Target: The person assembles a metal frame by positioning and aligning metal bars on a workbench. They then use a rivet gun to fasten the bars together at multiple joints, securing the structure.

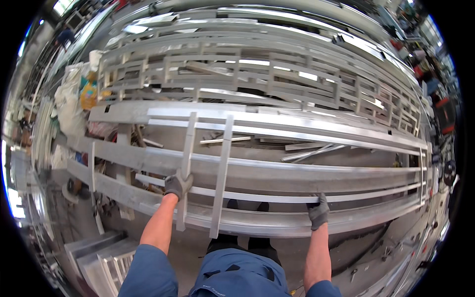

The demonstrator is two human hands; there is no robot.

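Observation:
A long, thin silvery metal bar (252, 197) runs crosswise in front of me. My left hand (178, 184), in a grey glove, is closed around it where it passes a short crosswise metal bar (189, 143). Farther right, my gloved right hand (319, 210) grips the same long bar with bent fingers. A second short bar (221, 178) lies just right of my left hand, across the long rails. Under these pieces, a wide metal beam (277, 222) stretches along my side, and another rail (297, 166) runs parallel farther off.
Welded-looking lattice frames (269, 74) lie stacked beyond the rails. Loose offcuts (311, 152) show below, between the beams. Pale sacks (71, 99) sit at the left. A slatted metal piece (116, 267) is low on the left, and a dark cable (361, 235) trails over the floor at right.

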